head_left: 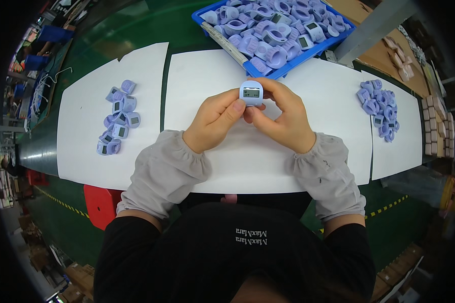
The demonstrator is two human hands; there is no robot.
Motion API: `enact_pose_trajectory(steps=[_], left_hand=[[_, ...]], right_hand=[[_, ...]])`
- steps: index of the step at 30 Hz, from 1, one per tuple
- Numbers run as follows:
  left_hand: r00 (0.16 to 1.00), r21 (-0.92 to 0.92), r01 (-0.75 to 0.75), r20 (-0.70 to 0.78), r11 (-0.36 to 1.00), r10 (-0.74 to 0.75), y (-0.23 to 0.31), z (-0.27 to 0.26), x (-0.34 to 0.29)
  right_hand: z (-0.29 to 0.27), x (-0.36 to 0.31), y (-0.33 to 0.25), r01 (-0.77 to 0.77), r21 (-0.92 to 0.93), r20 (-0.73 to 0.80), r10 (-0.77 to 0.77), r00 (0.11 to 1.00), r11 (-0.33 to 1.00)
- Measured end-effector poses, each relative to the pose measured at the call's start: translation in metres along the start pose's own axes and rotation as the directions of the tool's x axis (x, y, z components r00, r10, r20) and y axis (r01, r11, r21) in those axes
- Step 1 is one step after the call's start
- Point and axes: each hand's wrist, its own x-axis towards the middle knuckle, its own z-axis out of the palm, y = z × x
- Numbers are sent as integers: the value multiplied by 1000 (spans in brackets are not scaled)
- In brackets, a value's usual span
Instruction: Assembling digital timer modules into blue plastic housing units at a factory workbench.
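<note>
A small lavender device with a lit grey display (251, 95) is held upright over the white-covered table, its screen facing me. My left hand (212, 120) grips its left side, with the thumb at the lower left corner of the front. On the other side, my right hand (286, 113) has its fingers curled around the device's right and back, the index finger near the top edge and the thumb by the lower right. The fingertips behind the device are hidden.
A blue crate (308, 59) heaped with similar lavender devices stands at the far side. One loose group of devices (119, 118) lies on the left, another group (380, 107) on the right. A grey metal post (371, 33) rises behind. A red stool (100, 206) stands below the table's left front edge.
</note>
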Motion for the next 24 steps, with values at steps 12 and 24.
enact_pose_trajectory(steps=[12, 24], left_hand=[[999, -14, -30, 13, 999, 30, 0, -3, 1], [999, 61, -46, -10, 997, 47, 0, -4, 1]], right_hand=[[-1, 1, 0, 50, -5, 14, -50, 999, 999], [-2, 2, 2, 60, 36, 27, -61, 998, 998]])
